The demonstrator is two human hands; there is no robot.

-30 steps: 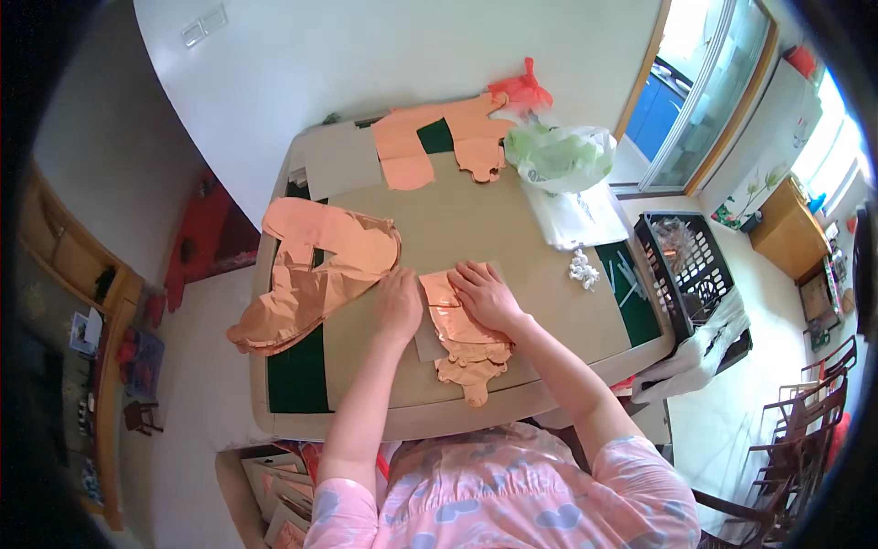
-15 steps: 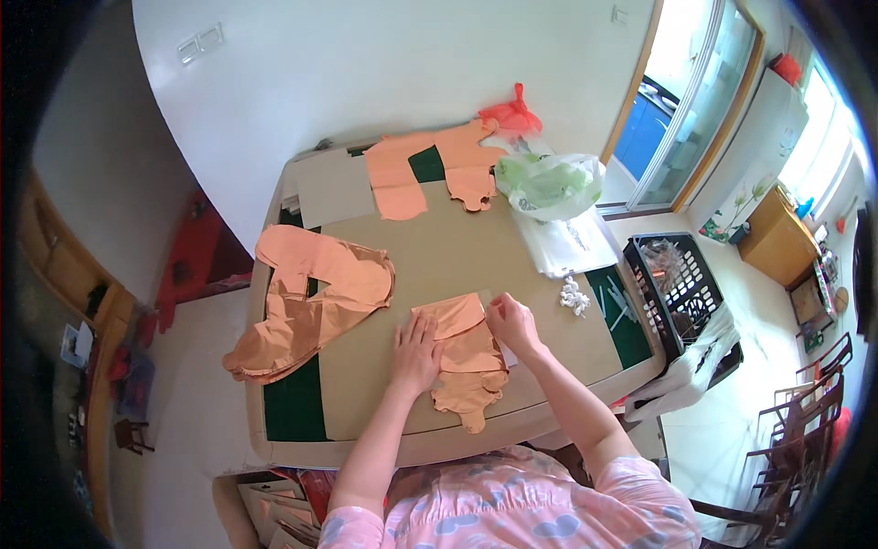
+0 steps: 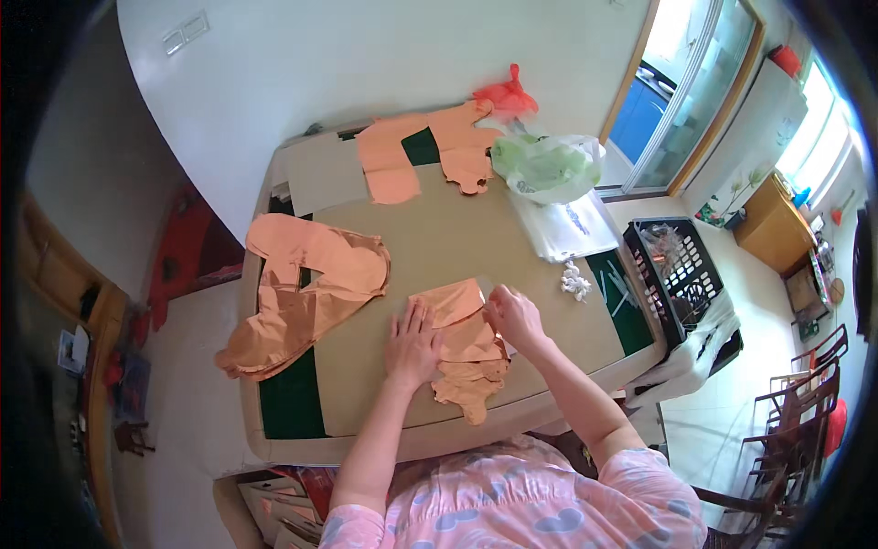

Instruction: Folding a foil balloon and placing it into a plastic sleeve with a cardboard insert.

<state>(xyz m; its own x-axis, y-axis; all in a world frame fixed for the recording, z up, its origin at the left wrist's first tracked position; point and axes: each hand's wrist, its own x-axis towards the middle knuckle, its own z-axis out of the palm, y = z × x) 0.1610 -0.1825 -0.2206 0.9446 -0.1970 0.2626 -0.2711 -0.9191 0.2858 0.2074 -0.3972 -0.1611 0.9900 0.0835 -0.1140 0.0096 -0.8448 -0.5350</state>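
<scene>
A folded rose-gold foil balloon (image 3: pixel 471 340) lies flat on the brown board (image 3: pixel 448 220) in front of me. My left hand (image 3: pixel 413 348) rests flat on its left edge, fingers stretched out. At the upper right edge my right hand (image 3: pixel 514 318) is closed with fingertips pinched together; what they grip is hidden. A sliver of something white shows under the foil beside that hand. To the left lies a larger crumpled foil balloon (image 3: pixel 315 274), partly over a dark green strip. More flat foil balloons (image 3: pixel 389 169) are spread at the far side of the table.
A green-white plastic bag (image 3: pixel 547 169), clear plastic sheets (image 3: pixel 572 229) and a bundle of white string (image 3: pixel 574 282) lie at the right. Thin pale sticks (image 3: pixel 615 285) are near the right edge. A black crate (image 3: pixel 672 279) stands beyond it. A grey board (image 3: pixel 334 176) is far left.
The whole view has shifted slightly, so the table sits a little higher and further left. Both hands stay at the folded foil balloon in nearly the same pose.
</scene>
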